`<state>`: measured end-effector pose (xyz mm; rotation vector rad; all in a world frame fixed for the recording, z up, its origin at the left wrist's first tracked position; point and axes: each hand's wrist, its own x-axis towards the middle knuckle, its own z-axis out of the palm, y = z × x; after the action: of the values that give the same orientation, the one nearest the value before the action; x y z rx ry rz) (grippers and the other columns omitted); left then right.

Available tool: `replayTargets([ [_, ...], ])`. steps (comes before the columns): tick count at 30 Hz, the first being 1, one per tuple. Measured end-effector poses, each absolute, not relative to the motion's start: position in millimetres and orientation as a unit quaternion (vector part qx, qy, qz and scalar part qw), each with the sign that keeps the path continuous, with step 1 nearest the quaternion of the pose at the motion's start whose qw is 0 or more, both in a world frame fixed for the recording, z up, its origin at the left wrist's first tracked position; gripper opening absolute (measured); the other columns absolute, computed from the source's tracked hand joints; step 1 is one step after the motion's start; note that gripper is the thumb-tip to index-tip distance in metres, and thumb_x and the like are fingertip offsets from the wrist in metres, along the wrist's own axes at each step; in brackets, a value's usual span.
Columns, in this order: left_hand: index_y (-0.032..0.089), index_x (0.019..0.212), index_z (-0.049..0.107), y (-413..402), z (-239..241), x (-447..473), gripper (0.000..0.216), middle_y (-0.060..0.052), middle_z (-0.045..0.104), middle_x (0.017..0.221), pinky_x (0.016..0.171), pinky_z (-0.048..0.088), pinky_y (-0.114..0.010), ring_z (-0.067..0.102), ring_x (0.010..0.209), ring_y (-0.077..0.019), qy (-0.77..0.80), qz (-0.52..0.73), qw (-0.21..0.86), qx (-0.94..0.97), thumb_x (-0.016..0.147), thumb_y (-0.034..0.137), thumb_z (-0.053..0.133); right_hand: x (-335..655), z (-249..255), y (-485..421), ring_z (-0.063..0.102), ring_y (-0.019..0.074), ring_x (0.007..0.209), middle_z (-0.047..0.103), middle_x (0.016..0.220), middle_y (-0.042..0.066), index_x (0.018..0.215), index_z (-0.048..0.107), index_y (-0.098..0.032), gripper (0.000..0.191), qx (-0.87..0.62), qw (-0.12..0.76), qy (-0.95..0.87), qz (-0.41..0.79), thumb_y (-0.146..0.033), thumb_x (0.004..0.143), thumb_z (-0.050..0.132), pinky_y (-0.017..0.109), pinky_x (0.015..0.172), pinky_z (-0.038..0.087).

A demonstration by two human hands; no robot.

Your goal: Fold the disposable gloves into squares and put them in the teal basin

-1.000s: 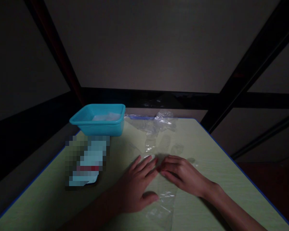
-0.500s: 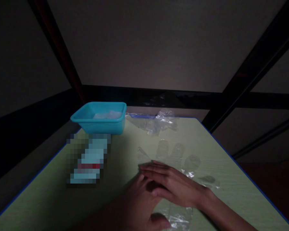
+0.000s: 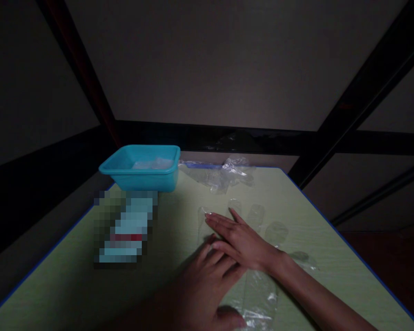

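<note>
Left hand (image 3: 207,287): near, centre. Palm down, fingers loosely spread, thumb tip at the left edge of the glove's cuff. No grasp on the film could be made out.

Clear plastic glove (image 3: 260,294), one: near centre, laid flat on the pale-green desk (image 3: 331,271), cuff nearest, digits pointing far and to the right. Lately changed: its leftmost finger, narrow and folded half a second earlier, lay fuller and straighter; five digits showed apart, which suggested the smoothing-out was well along.

Right hand (image 3: 241,241): just beyond the left, crossing over its fingers. Palm down, fingers outstretched, one set apart; it had shifted farther out, tips at the glove's leftmost finger. Whether film was pinched beneath it could not be told.

Pale-blue item (image 3: 133,225), pixelated: left of the hands; kind not readable.

Blue tub (image 3: 148,183), one: far left, upright, open-topped. Contents: whitish material (image 3: 153,164), kind unclear.

Crumpled clear film (image 3: 236,170): at the desk's far edge, right of the tub, apart from the glove.
</note>
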<state>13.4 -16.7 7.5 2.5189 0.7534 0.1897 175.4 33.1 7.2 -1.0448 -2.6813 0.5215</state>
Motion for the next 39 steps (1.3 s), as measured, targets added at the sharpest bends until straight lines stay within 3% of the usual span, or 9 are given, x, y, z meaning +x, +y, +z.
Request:
replayTargets([
  [9, 0.025, 0.135, 0.034, -16, 6, 13, 0.066, -0.006, 0.039, 0.139, 0.108, 0.011, -0.047, 0.032, 0.127, -0.0279, 0.282, 0.062, 0.257, 0.922, 0.078, 0.051, 0.056, 168, 14, 40, 0.023, 0.0293, 0.133, 0.031, 0.143, 0.010, 0.133, 0.040, -0.019, 0.052, -0.389, 0.048, -0.912, 0.122, -0.048, 0.091, 0.032, 0.058, 0.105, 0.016],
  [20, 0.026, 0.137, 0.031, -16, 5, 13, 0.068, -0.006, 0.040, 0.139, 0.107, 0.015, -0.049, 0.033, 0.126, -0.0285, 0.288, 0.052, 0.268, 0.918, 0.078, 0.051, 0.055, 167, 8, 45, 0.022, 0.0334, 0.132, 0.031, 0.143, 0.014, 0.134, 0.039, -0.023, 0.056, -0.379, 0.050, -0.920, 0.088, -0.055, 0.089, 0.030, 0.060, 0.102, 0.019],
  [31, 0.026, 0.137, 0.031, -16, 6, 11, 0.065, -0.003, 0.035, 0.142, 0.109, 0.009, -0.047, 0.027, 0.130, -0.0269, 0.281, 0.063, 0.247, 0.925, 0.081, 0.055, 0.049, 167, 8, 43, 0.022, 0.0292, 0.133, 0.031, 0.144, 0.012, 0.133, 0.040, -0.024, 0.051, -0.385, 0.094, -0.914, 0.085, -0.049, 0.090, 0.035, 0.058, 0.103, 0.019],
  [36, 0.026, 0.134, 0.034, -17, 7, 12, 0.064, -0.002, 0.038, 0.140, 0.108, 0.011, -0.044, 0.031, 0.127, -0.0250, 0.279, 0.073, 0.244, 0.926, 0.080, 0.053, 0.053, 166, 8, 41, 0.033, 0.0204, 0.129, 0.044, 0.136, 0.010, 0.126, 0.049, -0.013, 0.041, -0.310, 0.137, -0.939, 0.059, -0.034, 0.094, 0.035, 0.048, 0.110, 0.015],
  [39, 0.025, 0.129, 0.040, -18, 8, 12, 0.059, -0.002, 0.045, 0.134, 0.105, 0.021, -0.041, 0.040, 0.120, -0.0245, 0.286, 0.075, 0.242, 0.924, 0.077, 0.050, 0.057, 163, 4, 38, 0.040, 0.0162, 0.125, 0.054, 0.127, 0.011, 0.119, 0.054, -0.009, 0.037, -0.248, 0.166, -0.953, 0.059, -0.027, 0.094, 0.034, 0.038, 0.112, 0.014],
])
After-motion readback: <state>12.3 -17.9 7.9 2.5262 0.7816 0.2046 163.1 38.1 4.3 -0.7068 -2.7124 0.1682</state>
